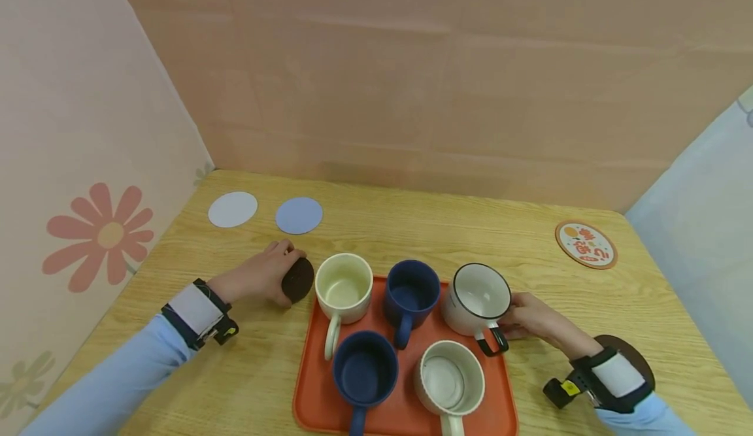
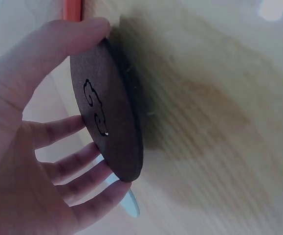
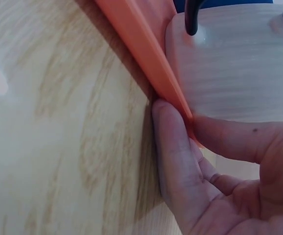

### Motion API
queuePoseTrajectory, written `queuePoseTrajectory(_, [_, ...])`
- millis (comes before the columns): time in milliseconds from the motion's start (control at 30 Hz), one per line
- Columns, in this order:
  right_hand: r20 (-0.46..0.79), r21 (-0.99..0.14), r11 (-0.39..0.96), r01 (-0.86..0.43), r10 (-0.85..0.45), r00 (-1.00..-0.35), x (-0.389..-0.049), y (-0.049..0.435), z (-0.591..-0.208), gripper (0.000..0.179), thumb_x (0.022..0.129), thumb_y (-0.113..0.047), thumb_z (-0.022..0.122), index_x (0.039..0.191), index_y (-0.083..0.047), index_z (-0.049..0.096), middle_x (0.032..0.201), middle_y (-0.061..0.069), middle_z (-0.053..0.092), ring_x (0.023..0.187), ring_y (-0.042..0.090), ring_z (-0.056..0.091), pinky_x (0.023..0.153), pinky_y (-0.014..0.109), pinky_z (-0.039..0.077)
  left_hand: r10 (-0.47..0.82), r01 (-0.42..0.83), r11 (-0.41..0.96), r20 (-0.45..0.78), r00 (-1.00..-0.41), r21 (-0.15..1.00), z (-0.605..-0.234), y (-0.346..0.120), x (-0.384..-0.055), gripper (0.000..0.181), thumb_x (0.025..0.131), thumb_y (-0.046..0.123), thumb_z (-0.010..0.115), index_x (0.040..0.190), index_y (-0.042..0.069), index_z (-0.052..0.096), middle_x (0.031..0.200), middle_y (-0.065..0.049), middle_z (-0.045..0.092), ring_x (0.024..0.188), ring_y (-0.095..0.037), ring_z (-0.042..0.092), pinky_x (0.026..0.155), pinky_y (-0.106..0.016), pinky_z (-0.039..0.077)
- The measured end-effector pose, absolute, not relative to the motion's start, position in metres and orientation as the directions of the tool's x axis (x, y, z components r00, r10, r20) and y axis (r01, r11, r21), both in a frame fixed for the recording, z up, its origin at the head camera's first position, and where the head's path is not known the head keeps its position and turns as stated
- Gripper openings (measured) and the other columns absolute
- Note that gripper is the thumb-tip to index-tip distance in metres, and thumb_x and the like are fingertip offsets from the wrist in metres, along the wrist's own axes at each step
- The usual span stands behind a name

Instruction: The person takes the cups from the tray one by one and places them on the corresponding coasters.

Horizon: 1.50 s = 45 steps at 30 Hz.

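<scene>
My left hand (image 1: 265, 276) grips a dark brown round coaster (image 2: 107, 112) with a cloud-shaped cutout. It is tilted on edge, thumb on one side and fingertips along the other. In the head view this is left of the orange tray (image 1: 406, 393). My right hand (image 1: 532, 318) pinches the tray's right rim (image 3: 156, 68), thumb above and a finger below, beside a white mug with a black rim (image 1: 482, 292). Also on the tray are a cream mug (image 1: 344, 285), a navy mug (image 1: 412, 289), another navy mug (image 1: 365, 367) and an off-white mug (image 1: 450, 380).
On the wooden table (image 1: 412, 220) lie a white disc (image 1: 233, 209) and a pale blue disc (image 1: 299, 215) at the back left. A printed round coaster (image 1: 585, 244) lies at the right. Another brown disc (image 1: 635, 357) is partly hidden by my right wrist. Walls enclose the back and sides.
</scene>
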State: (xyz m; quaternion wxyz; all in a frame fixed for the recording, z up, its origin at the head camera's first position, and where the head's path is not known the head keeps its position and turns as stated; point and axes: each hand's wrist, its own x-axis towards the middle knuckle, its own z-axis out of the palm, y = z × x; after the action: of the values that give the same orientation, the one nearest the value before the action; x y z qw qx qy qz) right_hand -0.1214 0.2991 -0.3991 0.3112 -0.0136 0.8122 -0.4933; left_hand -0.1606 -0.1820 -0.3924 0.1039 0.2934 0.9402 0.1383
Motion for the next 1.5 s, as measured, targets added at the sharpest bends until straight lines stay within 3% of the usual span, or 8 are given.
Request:
queuePoseTrajectory(433, [-0.487, -0.819, 0.499, 0.283, -0.346, -0.802, -0.122, 0.298, -0.399, 0.048, 0.087, 0.0, 0.052, 0.122, 0.027, 0.032, 0.097, 0.013, 0.064, 0.08, 0.018, 0.062, 0.066, 0.033, 0.057, 0.624, 0.579, 0.756, -0.066, -0.779, 0.305, -0.395, -0.173, -0.188, 0.081, 0.053, 0.027, 0.087, 0.12, -0.002, 0.05, 0.105, -0.017, 0.046, 0.092, -0.032, 0.046, 0.078, -0.044, 0.048])
queuePoseTrajectory(833, [-0.501, -0.815, 0.498, 0.295, -0.35, -0.792, -0.122, 0.299, -0.399, 0.048, 0.086, 0.0, 0.055, 0.121, 0.025, 0.033, 0.095, 0.009, 0.063, 0.08, 0.016, 0.062, 0.067, 0.032, 0.057, 0.595, 0.537, 0.78, -0.112, -0.796, 0.322, -0.387, -0.157, -0.21, 0.081, 0.058, 0.026, 0.086, 0.124, -0.001, 0.048, 0.11, -0.019, 0.045, 0.098, -0.035, 0.043, 0.081, -0.048, 0.049])
queuePoseTrajectory(1500, [-0.497, -0.817, 0.502, 0.283, -0.364, -0.788, -0.123, 0.3, -0.397, 0.049, 0.086, -0.002, 0.052, 0.122, 0.026, 0.033, 0.094, 0.01, 0.064, 0.078, 0.016, 0.063, 0.065, 0.03, 0.057, 0.577, 0.516, 0.803, -0.174, -0.798, 0.298, -0.385, -0.129, -0.235, 0.086, 0.067, 0.041, 0.08, 0.132, 0.0, 0.042, 0.119, -0.021, 0.041, 0.106, -0.035, 0.041, 0.089, -0.047, 0.046])
